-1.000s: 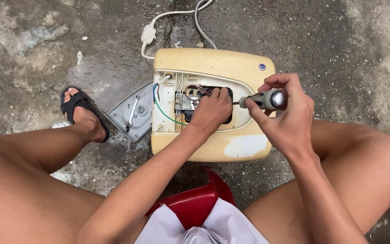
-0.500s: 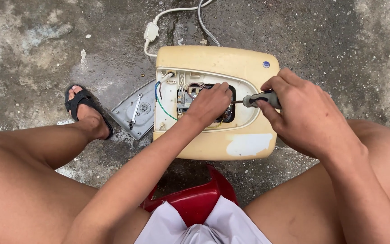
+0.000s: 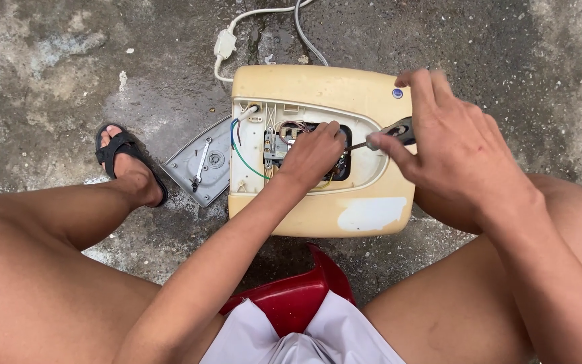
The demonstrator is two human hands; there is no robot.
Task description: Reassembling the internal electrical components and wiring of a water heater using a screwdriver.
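A cream-yellow boxy appliance lies on the concrete with its cover off, showing wires and a terminal block in an open recess. My left hand reaches into that recess, fingers curled over the wiring and pressing on parts there. My right hand grips a screwdriver with a dark handle, its thin shaft pointing left into the recess toward my left hand's fingertips. The tip is hidden behind my left hand.
A grey removed cover plate lies on the ground left of the appliance. A white power cord with a plug block runs off the top. My left foot in a black sandal rests at left. A red stool is beneath me.
My right hand has turned over the screwdriver handle and lowered it, so the shaft points flatter into the recess. My left hand stays inside the opening.
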